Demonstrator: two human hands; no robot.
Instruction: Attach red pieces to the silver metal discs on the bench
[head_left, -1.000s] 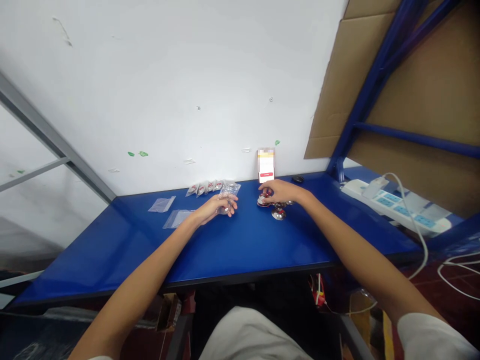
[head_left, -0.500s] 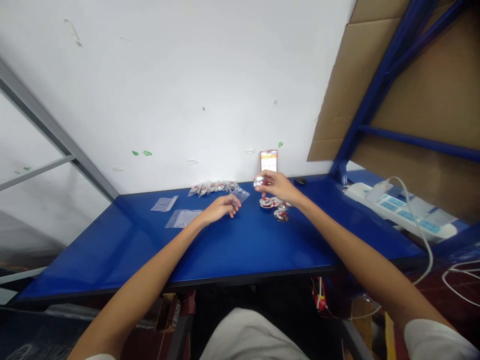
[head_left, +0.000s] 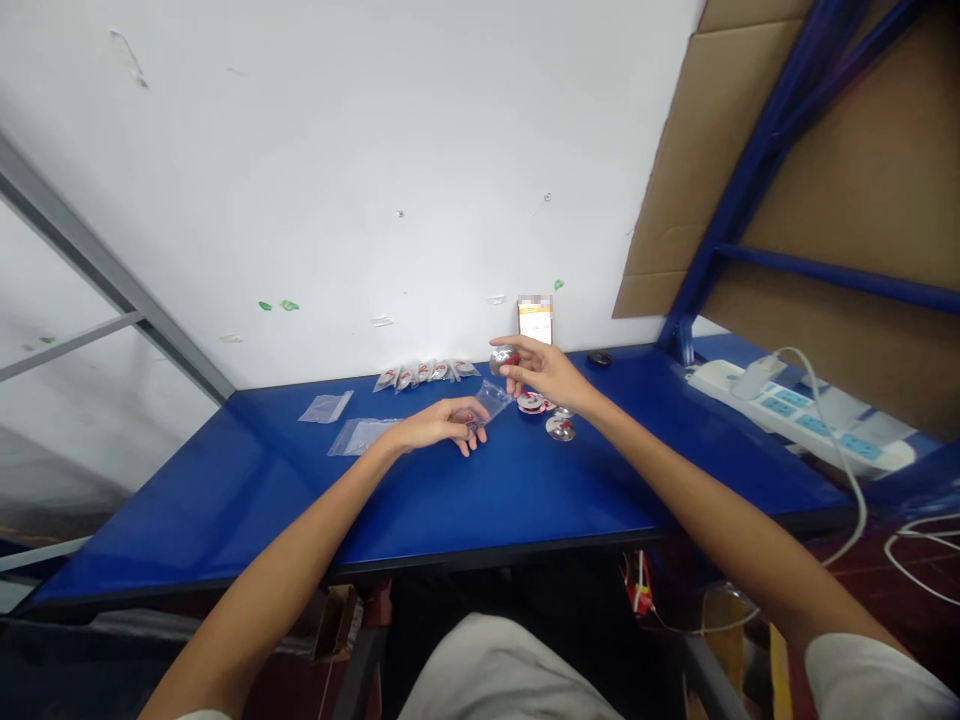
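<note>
Between the fingers of my right hand (head_left: 549, 372) is a shiny round metal disc (head_left: 504, 360), raised above the table. My left hand (head_left: 442, 425) grips a clear plastic zip bag (head_left: 492, 397), whose mouth end points up toward the disc. Disc and bag appear close together but apart. Below my right hand lie several similar discs with red marks (head_left: 531, 403), and one more shiny disc (head_left: 560, 428) sits nearer me. Several bagged discs (head_left: 424, 373) stand in a row against the wall.
Flat clear bags (head_left: 363, 436) lie left of my left hand, with another bag (head_left: 326, 407) farther left. A phone-like screen (head_left: 535, 320) leans on the wall. A small black object (head_left: 598, 358) and a white power strip (head_left: 802, 415) are on the right of the blue table (head_left: 480, 510).
My right hand has moved slightly left with the disc, which has turned. My left hand has shifted, and the bag it grips now tilts up toward the disc.
</note>
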